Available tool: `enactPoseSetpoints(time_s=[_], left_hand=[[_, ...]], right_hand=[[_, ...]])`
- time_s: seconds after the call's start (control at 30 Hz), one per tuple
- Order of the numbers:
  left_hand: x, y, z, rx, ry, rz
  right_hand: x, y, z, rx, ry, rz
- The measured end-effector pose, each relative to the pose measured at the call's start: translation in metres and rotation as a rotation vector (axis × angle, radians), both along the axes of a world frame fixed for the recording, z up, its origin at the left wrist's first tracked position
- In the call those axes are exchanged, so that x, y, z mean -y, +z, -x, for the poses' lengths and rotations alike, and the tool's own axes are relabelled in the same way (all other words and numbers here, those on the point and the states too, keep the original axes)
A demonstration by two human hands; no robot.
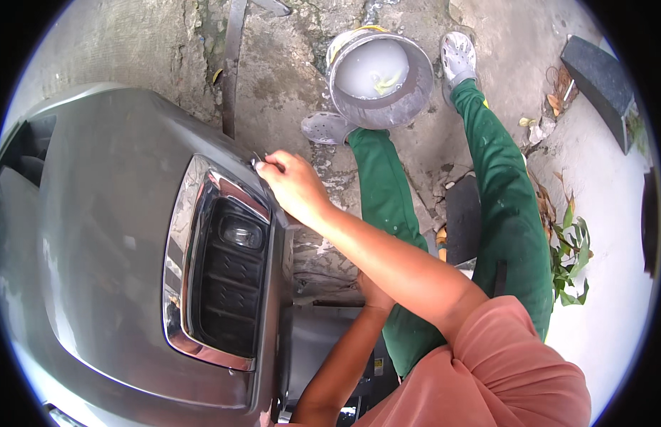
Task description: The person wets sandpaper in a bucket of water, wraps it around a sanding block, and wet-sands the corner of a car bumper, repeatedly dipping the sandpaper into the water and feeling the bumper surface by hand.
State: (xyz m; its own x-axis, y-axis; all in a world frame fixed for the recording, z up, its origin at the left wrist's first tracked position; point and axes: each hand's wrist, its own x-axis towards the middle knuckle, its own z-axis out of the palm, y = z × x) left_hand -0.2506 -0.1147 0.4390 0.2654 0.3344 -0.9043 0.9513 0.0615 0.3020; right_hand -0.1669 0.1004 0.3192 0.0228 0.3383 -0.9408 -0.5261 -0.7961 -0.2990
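Note:
A grey car bumper [124, 235] fills the left side, with a chrome trim frame [175, 285] around a black recess that holds a fog light [240, 233]. Across my body reaches my right arm, and my right hand [291, 183] is closed at the bumper's edge just above the recess. Its fingers pinch something small and dark that I cannot make out. Lower down, my left hand [375, 293] is beside my left leg, partly covered by my right forearm, so its fingers are hidden.
Between my feet stands a bucket [382, 117] of cloudy water with something pale green in it. A metal strip [233, 71] lies on the cracked concrete. Dark blocks [597, 89] and a leafy plant [572, 256] are along the white wall on the right.

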Motion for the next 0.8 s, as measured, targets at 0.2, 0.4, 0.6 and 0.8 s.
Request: enactPoseSetpoints(time_s=[0.2,0.4,0.6,0.8], left_hand=[[-0.013,-0.001,-0.013,0.002,0.133,-0.050],[-0.019,0.000,-0.007,-0.050,-0.113,-0.097],[-0.018,0.001,-0.017,0.011,0.032,-0.104],[-0.030,0.004,-0.015,0.012,-0.061,-0.096]], right_hand=[[0.028,0.005,0.009,0.058,-0.071,-0.084],[0.054,0.021,0.025,0.011,-0.140,-0.122],[0.012,-0.003,-0.001,0.052,-0.086,-0.186],[0.054,-0.004,0.018,-0.013,-0.107,-0.304]])
